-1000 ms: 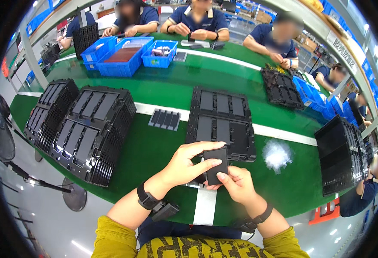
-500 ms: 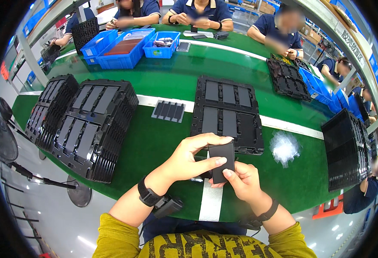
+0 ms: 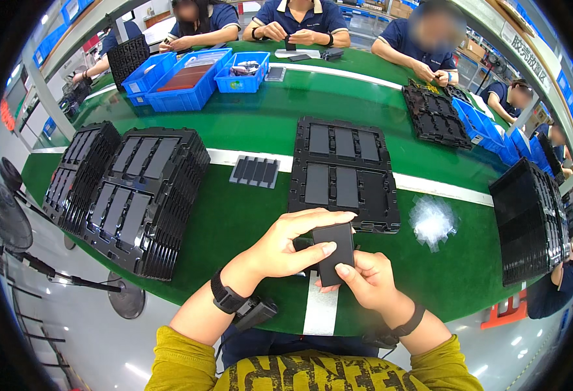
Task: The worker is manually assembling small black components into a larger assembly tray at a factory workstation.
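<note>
A flat black rectangular block (image 3: 336, 254) with rounded edges is held upright between my two hands over the near edge of the green table. My left hand (image 3: 285, 242) grips its upper part, fingers along the top edge and thumb on the face. From the lower right, my right hand (image 3: 372, 279) pinches it, thumb on the face and fingers behind. Just beyond is a black tray (image 3: 343, 165) bearing several dark grey flat pieces; its near right slot shows no piece. Something dark behind the block is mostly hidden by my left hand.
Stacked black trays with grey pieces (image 3: 142, 195) stand at the left, more black trays (image 3: 528, 221) at the right. A pile of clear plastic films (image 3: 433, 223) and a strip sheet (image 3: 255, 171) lie on the table. Blue bins (image 3: 192, 81) and co-workers are across the table.
Both hands keep their grip on the black block, which leans slightly more in my view. The whole view has shifted a little; nothing has been let go.
</note>
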The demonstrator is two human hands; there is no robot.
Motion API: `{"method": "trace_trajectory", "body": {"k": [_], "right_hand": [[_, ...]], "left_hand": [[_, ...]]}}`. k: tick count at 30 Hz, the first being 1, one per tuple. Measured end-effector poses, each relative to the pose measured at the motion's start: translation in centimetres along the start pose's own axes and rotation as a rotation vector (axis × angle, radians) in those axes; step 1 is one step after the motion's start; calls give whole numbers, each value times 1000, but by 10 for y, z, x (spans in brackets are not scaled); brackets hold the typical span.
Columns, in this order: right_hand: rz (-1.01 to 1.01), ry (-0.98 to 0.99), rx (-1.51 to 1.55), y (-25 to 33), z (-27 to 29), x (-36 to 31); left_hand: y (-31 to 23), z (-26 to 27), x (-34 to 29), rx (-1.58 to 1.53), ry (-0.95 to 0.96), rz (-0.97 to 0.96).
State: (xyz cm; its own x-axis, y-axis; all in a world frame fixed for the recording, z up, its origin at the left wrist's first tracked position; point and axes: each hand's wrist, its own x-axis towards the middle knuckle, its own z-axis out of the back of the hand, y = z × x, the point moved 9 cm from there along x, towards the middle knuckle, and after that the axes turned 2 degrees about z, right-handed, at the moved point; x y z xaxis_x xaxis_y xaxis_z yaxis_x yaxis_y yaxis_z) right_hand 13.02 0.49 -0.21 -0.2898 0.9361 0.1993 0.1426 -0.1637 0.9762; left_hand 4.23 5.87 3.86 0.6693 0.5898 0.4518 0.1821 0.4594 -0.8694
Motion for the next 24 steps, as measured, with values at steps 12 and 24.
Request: {"method": "trace_trajectory", "body": {"k": [12, 24], "right_hand": [[8, 25, 16, 4, -6, -2], [-18, 9, 163, 4, -6, -5]], "left_hand": [[8, -5, -3, -465, 2, 19], [18, -21, -3, -853, 4, 80]]}}
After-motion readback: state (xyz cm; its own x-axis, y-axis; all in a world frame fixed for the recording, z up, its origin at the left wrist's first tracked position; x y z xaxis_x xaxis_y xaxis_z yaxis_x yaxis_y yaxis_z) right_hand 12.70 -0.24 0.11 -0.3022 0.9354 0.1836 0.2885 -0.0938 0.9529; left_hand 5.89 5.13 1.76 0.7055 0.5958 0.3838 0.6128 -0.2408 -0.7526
